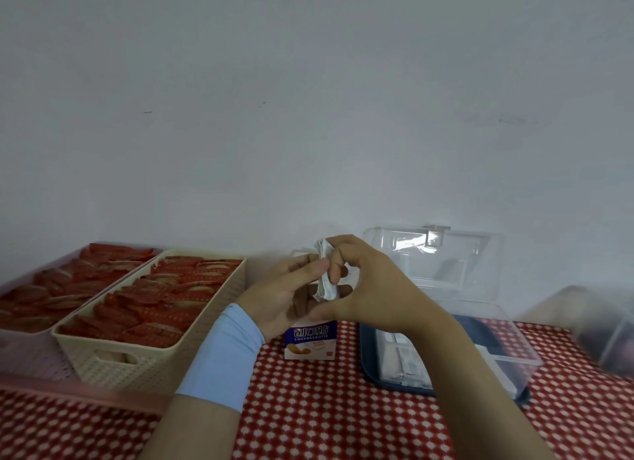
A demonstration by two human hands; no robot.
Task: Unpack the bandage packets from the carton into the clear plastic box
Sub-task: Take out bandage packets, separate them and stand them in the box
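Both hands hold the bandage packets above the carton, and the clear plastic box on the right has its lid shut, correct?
Not quite. The head view shows the lid open, tipped back behind the clear plastic box. The rest holds: left hand and right hand hold the bandage packets above the carton.

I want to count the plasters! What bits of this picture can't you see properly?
In the head view:
- Bunch of white bandage packets: the left hand and right hand pinch it and cover most, so no count.
- Small white-and-blue carton: hands hide its top.
- Clear plastic box with blue base: packets inside too hazy to count.
- Clear container at right edge: blurred, cut off.
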